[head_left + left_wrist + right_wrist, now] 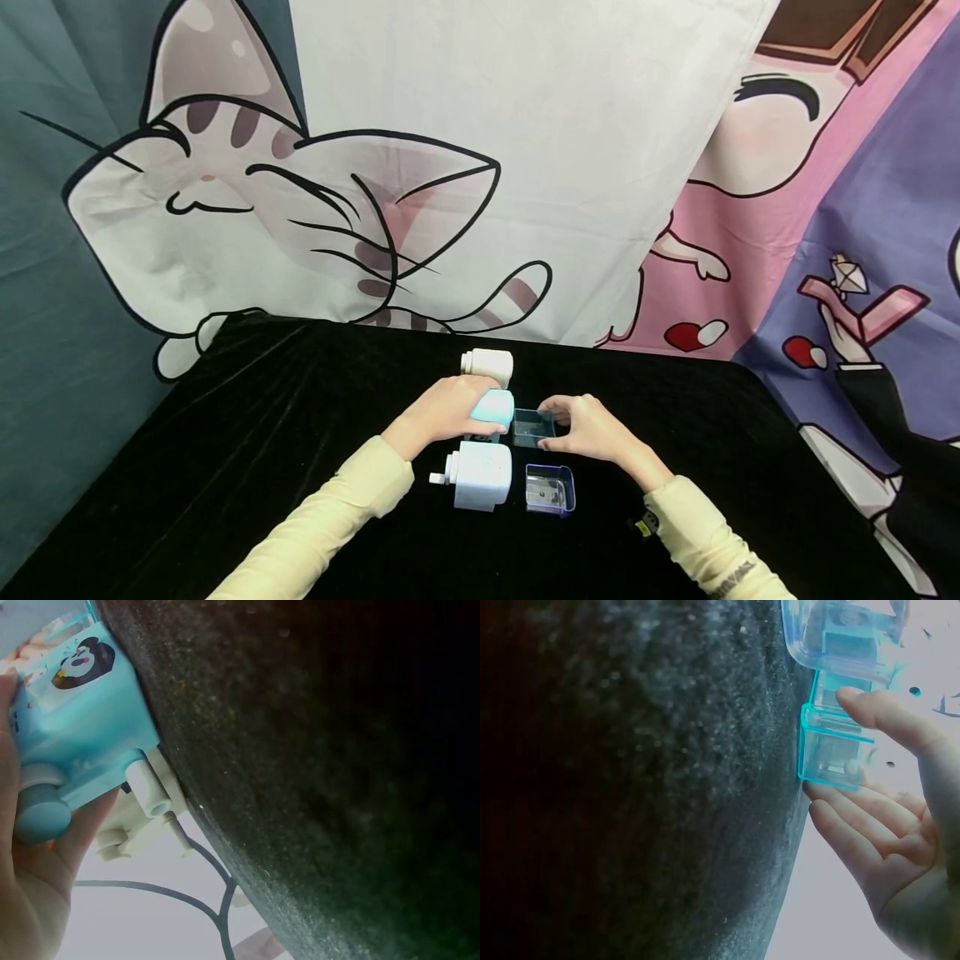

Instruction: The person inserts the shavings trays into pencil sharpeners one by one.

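Holding blue container and teal box.
Gripping the container with left hand; pinching the box, just right of it, with right hand.

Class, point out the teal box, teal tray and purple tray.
Teal box [97,729], left wrist view: plain side.
Teal tray [829,759], right wrist view: clear wall.
Purple tray [547,492], head view: inside floor.

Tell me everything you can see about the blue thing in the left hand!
The blue container is boxy with rounded edges and looks like plastic. A black-and-white cartoon face decorates one side. A round blue cap and a short white tube stick out of it. It seems to rest on the black cloth, between two paler containers and close to a see-through tray. The left hand grips it.
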`<state>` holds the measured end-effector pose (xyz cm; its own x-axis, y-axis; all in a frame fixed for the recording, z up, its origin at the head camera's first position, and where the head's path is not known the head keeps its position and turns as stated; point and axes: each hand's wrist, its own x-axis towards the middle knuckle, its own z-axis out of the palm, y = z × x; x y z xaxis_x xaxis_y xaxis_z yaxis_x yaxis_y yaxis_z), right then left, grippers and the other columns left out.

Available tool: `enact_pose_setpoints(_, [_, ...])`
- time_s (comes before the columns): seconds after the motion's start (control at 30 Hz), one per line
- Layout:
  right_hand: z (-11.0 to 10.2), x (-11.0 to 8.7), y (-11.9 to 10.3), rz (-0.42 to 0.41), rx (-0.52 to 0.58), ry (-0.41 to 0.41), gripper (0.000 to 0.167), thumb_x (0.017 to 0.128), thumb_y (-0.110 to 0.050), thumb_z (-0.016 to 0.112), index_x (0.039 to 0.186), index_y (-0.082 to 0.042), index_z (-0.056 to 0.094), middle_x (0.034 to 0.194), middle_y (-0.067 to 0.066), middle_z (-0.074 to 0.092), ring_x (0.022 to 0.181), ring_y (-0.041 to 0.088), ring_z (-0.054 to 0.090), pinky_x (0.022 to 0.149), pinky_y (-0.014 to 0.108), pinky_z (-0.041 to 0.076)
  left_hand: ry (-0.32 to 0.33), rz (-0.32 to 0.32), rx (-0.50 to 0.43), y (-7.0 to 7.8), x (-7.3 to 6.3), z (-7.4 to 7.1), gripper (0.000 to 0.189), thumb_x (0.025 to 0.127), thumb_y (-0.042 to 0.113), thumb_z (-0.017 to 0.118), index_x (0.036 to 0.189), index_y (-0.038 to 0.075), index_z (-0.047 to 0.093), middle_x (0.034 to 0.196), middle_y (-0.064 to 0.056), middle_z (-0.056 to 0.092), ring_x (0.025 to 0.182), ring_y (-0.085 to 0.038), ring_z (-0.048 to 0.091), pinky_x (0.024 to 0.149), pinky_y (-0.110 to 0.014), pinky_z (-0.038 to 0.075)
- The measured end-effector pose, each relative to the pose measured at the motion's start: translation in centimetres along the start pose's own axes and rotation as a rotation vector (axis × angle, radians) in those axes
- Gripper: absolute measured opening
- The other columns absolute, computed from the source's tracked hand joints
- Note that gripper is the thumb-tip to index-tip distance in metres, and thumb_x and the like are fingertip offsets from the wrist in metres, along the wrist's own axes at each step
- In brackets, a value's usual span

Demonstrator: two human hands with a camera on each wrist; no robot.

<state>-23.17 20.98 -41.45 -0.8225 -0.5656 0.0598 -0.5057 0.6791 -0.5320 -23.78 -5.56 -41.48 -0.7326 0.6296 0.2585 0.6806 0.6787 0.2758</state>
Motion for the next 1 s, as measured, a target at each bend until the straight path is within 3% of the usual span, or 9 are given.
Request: enact_pose_setpoints(1.0, [0.15,0.93,-0.20,-0.037,0.007,-0.017,0.044,0.074,-0.028,0.082,0.109,-0.007,0.066,0.102,0.004,0.073,0.095,0.015,0.070,0.082,0.029,0.056,-0.017,0.006,0.002,0.01,0.16,-0.13,0.060,0.082,0.055,0.068,0.122,0.012,0.059,0.114,-0.002,0.068,0.093,-0.011,0.062,0.082,-0.028,0.053])
